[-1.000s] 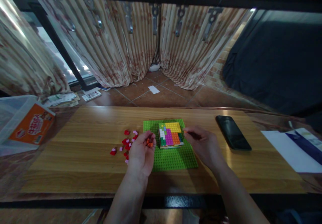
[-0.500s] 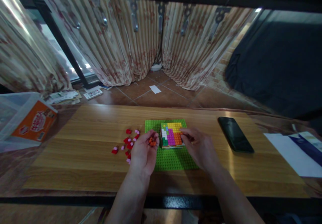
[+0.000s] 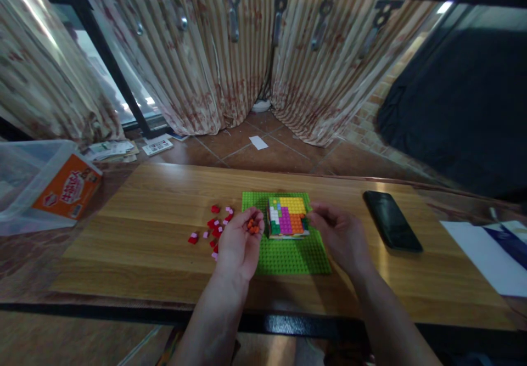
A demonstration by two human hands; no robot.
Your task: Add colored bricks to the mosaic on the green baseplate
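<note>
My left hand [image 3: 239, 242] is cupped palm up around several small orange toy bricks [image 3: 252, 226], left of a block built of toy bricks [image 3: 285, 219]. The block's top shows yellow, magenta, orange, white, green and blue studded bricks. Beneath it lies a green studded baseplate [image 3: 288, 259]. At the block's right side is my right hand [image 3: 340, 234], thumb and fingers curled together just off its edge. Whether anything sits between those fingertips is hidden. Loose red and pink bricks [image 3: 214, 224] are scattered on the wood beside my left hand.
On the wooden table [image 3: 144, 234], a black phone [image 3: 392, 220] lies to the right. White paper [image 3: 473, 251] is at the far right. A clear plastic bin [image 3: 37, 152] with an orange label stands at the left. Striped curtains [image 3: 214, 69] hang behind.
My right hand has drawn slightly away from the block's right edge, opening a small gap. My left hand still cups the orange bricks. The view has tilted a little.
</note>
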